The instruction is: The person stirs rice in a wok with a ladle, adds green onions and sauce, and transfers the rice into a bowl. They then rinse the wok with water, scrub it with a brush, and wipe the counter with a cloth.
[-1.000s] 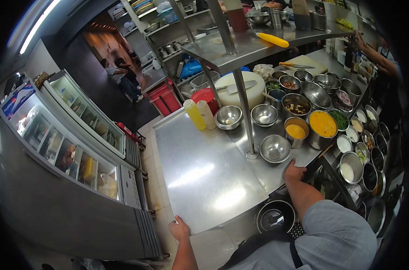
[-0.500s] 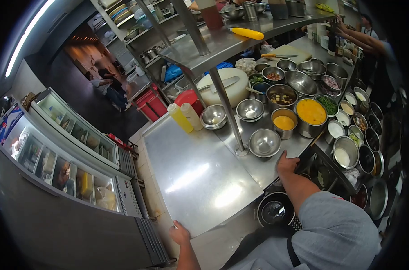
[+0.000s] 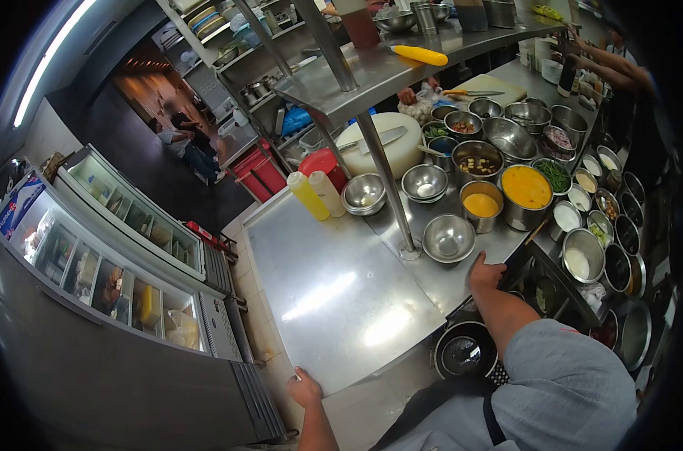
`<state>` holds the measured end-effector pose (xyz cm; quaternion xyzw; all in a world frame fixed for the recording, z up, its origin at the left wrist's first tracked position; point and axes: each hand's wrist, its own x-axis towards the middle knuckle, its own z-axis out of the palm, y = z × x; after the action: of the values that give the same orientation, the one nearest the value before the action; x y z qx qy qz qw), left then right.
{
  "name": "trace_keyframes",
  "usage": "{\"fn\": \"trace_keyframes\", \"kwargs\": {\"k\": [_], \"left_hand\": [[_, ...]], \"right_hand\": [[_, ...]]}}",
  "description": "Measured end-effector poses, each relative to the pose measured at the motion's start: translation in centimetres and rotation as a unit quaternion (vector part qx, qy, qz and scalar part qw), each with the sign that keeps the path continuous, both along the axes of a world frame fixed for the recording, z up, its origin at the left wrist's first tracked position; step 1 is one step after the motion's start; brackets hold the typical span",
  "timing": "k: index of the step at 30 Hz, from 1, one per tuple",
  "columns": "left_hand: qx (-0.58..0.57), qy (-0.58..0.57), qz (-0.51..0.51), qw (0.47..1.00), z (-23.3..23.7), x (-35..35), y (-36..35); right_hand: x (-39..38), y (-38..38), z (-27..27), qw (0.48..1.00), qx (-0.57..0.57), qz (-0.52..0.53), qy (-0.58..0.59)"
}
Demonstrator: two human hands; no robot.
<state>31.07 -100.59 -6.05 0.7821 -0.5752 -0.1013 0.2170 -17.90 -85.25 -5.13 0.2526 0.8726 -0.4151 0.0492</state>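
My left hand (image 3: 305, 387) is at the near left corner of the steel table (image 3: 334, 278), closed round its edge with the thumb on top. Farther right, my right hand (image 3: 486, 272) rests on the table's front edge, thumb and index finger apart, holding nothing. Just beyond that hand sits a shallow steel bowl (image 3: 448, 239). Behind the bowl stand a steel pot of orange liquid (image 3: 481, 204) and a larger pot of yellow liquid (image 3: 527, 186).
A yellow squeeze bottle (image 3: 307, 197), a pale one (image 3: 328, 194) and stacked bowls (image 3: 363, 194) stand at the back. A shelf post (image 3: 387, 180) rises from the table. Glass-topped chillers (image 3: 123, 286) line the left. Another person's arms (image 3: 610, 64) reach in at far right.
The whole view has shifted slightly, so things appear a little farther right. Both my hands keep their places on the table edge. A co-worker's hand now shows behind the shelf.
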Motion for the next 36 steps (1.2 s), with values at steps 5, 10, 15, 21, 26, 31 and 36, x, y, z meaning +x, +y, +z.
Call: {"fn": "trace_keyframes", "kwargs": {"k": [5, 10, 15, 21, 26, 31, 36], "left_hand": [[-0.002, -0.001, -0.001, 1.000, -0.1, 0.1, -0.1], [-0.007, 0.003, -0.003, 1.000, -0.3, 0.0, 0.0], [-0.011, -0.004, 0.000, 1.000, -0.3, 0.0, 0.1], [-0.012, 0.012, -0.005, 1.000, 0.1, -0.1, 0.2], [0.027, 0.027, 0.018, 0.999, 1.4, -0.7, 0.3], [0.012, 0.019, 0.011, 1.000, -0.5, 0.2, -0.3], [0.036, 0.004, 0.004, 0.999, -1.2, 0.8, -0.9]], "right_hand": [[0.4, 0.0, 1.3, 1.000, -0.007, -0.011, 0.002], [0.4, 0.1, 1.3, 1.000, 0.000, 0.002, 0.000], [0.3, 0.1, 0.9, 1.000, 0.000, -0.002, 0.005], [0.5, -0.3, 1.0, 1.000, -0.004, -0.008, 0.000], [0.4, -0.1, 1.1, 0.999, 0.004, -0.033, -0.002], [0.5, 0.0, 0.4, 1.000, -0.012, -0.013, 0.015], [0.1, -0.2, -0.2, 1.000, -0.016, -0.013, 0.015]]}}
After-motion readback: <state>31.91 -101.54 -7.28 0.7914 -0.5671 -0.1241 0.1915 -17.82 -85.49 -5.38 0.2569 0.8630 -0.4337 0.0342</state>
